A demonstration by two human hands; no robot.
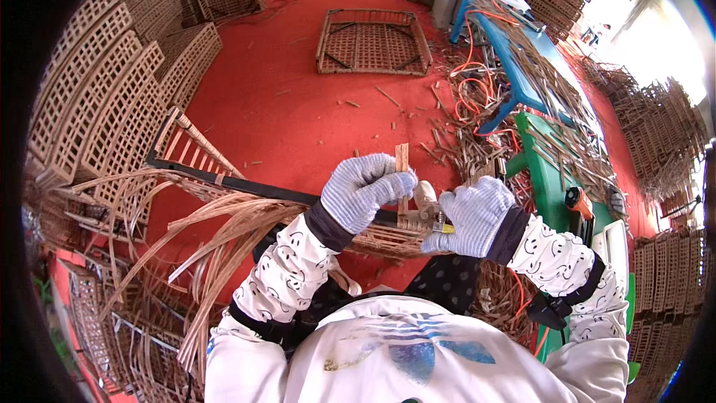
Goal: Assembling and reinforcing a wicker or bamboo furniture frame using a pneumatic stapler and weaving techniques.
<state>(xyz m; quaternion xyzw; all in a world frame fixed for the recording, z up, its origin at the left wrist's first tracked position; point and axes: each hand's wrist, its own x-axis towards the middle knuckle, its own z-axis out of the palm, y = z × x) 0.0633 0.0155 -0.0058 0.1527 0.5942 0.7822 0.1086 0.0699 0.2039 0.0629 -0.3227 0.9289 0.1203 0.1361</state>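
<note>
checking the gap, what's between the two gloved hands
In the head view, between the left hand and the right hand stands an upright cane strip, with a tool's pale handle beside it.

Brightness: we see a well-lit daylight scene, colours vivid on the red floor (298,104).
Light source: upper right — that corner is blown out to white glare.
Shadows: soft and faint.
Distortion: strong fisheye — straight edges bow near a black circular rim.
Sharpness: centre crisp; edges slightly smeared.
</note>
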